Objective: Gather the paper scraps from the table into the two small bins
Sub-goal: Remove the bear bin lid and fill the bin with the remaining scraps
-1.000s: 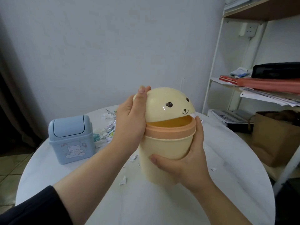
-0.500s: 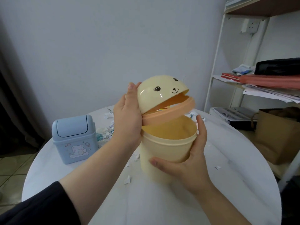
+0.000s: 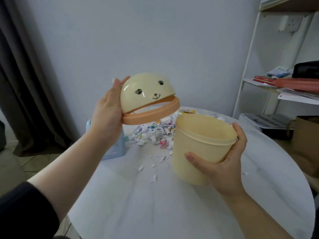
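Note:
My left hand (image 3: pixel 107 109) grips the yellow domed lid (image 3: pixel 148 94) with a bear face and an orange rim, held in the air up and to the left of its bin. My right hand (image 3: pixel 219 163) holds the open yellow bin body (image 3: pixel 200 145) from below and the side, above the round white table (image 3: pixel 172 204). A pile of paper scraps (image 3: pixel 155 131) lies at the far middle of the table, with loose bits (image 3: pixel 153 178) scattered nearer. The blue bin (image 3: pixel 115 150) stands at the left, mostly hidden behind my left forearm.
A white shelf unit (image 3: pixel 248 66) stands at the right with papers, red folders (image 3: pixel 293 81) and a black case. A brown paper bag (image 3: pixel 305 145) sits beside the table's right edge. A dark curtain (image 3: pixel 22 83) hangs at the left.
The lid has come fully off the yellow bin: my left hand lifted it up and left, while my right hand carried the bin body to the right. The scrap pile behind is now exposed.

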